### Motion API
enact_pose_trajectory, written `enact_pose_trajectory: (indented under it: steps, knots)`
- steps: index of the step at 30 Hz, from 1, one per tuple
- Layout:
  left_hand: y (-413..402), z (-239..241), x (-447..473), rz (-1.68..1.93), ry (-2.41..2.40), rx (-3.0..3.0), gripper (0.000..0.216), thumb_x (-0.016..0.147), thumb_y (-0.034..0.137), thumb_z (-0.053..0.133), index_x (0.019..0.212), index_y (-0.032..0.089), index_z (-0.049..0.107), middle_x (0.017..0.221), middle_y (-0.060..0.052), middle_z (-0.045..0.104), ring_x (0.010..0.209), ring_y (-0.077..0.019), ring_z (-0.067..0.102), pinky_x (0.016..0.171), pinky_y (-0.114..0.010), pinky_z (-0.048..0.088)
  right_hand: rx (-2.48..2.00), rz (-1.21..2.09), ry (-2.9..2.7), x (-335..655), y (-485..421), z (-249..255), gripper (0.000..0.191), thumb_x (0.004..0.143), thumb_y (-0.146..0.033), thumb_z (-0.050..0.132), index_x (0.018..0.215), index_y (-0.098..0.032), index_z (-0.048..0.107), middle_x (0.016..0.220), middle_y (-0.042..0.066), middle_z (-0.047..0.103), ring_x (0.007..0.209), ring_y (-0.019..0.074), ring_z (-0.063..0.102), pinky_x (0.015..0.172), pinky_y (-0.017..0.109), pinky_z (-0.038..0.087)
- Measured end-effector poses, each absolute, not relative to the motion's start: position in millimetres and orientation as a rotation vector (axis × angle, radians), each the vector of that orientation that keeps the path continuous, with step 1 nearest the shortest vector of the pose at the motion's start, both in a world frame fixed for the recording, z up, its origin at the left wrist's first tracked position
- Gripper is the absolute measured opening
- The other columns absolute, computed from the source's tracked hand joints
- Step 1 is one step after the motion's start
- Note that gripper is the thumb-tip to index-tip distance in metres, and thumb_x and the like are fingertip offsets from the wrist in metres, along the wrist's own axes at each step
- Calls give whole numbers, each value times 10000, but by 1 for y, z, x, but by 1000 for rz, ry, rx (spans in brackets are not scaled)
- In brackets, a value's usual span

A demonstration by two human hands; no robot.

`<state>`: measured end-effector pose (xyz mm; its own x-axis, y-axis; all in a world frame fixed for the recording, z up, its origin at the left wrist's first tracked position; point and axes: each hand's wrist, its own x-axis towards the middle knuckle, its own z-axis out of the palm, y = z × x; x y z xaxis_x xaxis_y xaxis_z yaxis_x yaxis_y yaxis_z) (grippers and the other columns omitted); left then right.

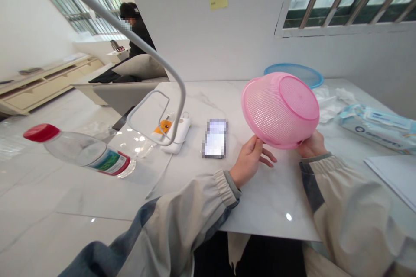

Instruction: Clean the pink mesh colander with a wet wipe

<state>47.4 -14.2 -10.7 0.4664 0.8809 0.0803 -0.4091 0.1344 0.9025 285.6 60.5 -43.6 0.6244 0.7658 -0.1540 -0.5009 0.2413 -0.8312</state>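
A: So, what carries everything?

B: A white marble worktop point(260, 199). Above it both hands hold a pink colander point(280, 109), tipped on its side, its base facing the camera.

A: How would it handle?

B: Likely light, thin perforated plastic, a bit flexible; the rim looks the firmest place to grip. The left hand point(249, 160) pinches the lower rim with its other fingers spread loose; the right hand point(312, 144) clasps the rim opposite.

A: Nearby?

B: A blue basin point(305, 73) behind, a wipes pack point(377, 126), a bottle point(84, 150), a phone point(215, 138).
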Motion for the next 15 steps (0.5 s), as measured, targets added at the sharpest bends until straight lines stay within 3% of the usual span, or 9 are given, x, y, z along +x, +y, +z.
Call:
enact_pose_trajectory:
  steps: [3, 7, 10, 15]
  knots:
    - [-17, -11, 49, 845, 422, 1109, 667, 971, 729, 675, 1322, 165, 608, 1452, -218, 634, 1080, -298, 776, 735, -363, 658, -986, 988, -311, 278, 55, -40, 184, 676, -170, 742, 714, -321, 643, 888, 19, 765, 874, 239, 714, 751, 374, 690]
    - [-18, -13, 49, 753, 340, 1130, 688, 1009, 702, 641, 1467, 192, 584, 1632, -242, 527, 1344, -397, 685, 846, -410, 661, -973, 1075, -296, 274, 49, -39, 188, 681, -116, 716, 774, -277, 694, 891, 13, 780, 847, 211, 714, 705, 319, 669]
    - [-17, -16, 49, 765, 367, 1137, 677, 1007, 701, 644, 1443, 185, 597, 1595, -241, 557, 1279, -373, 717, 827, -397, 655, -972, 1071, -278, 274, 50, -38, 173, 691, -88, 682, 804, -218, 697, 850, 5, 764, 812, 181, 708, 727, 282, 660]
    - [-13, -20, 52, 872, 456, 1150, 674, 973, 753, 642, 1281, 154, 624, 1368, -205, 661, 979, -248, 760, 724, -345, 635, -963, 1091, -260, 270, 53, -37, 174, 705, -98, 647, 812, -230, 686, 846, 29, 768, 842, 202, 731, 756, 303, 671]
